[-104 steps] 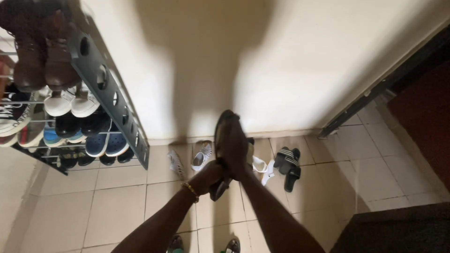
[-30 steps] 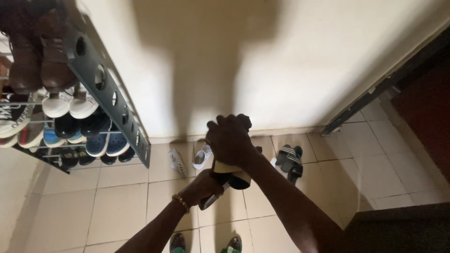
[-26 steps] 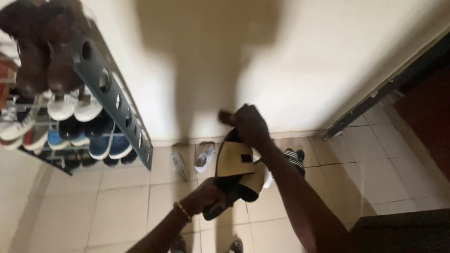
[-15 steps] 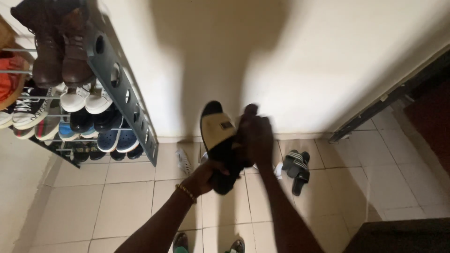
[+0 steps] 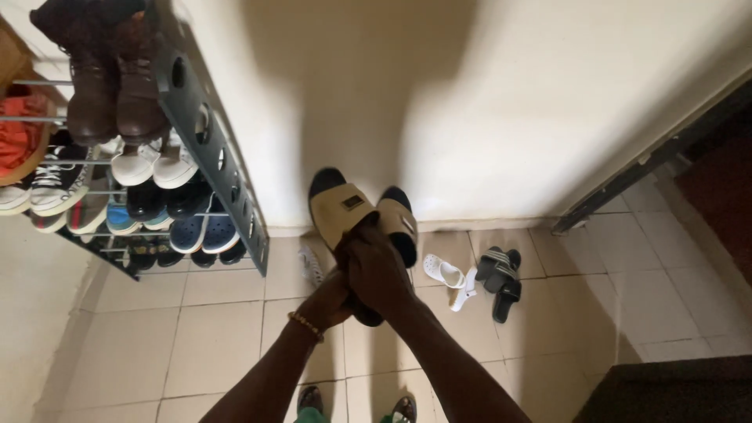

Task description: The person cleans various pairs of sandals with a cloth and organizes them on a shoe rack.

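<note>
Both slides now sit paired, straps up, above the hands; right hand and left hand clasp their heels together. Best keep soles flush.

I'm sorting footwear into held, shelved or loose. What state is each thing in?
Tan slides: held together as a pair, straps facing up.
Left hand: closed on the slides.
Right hand: closed over the slides.
Shoe rack: full, brown boots on top.
White clogs: loose on the floor.
Black striped slides: loose on the floor.
</note>
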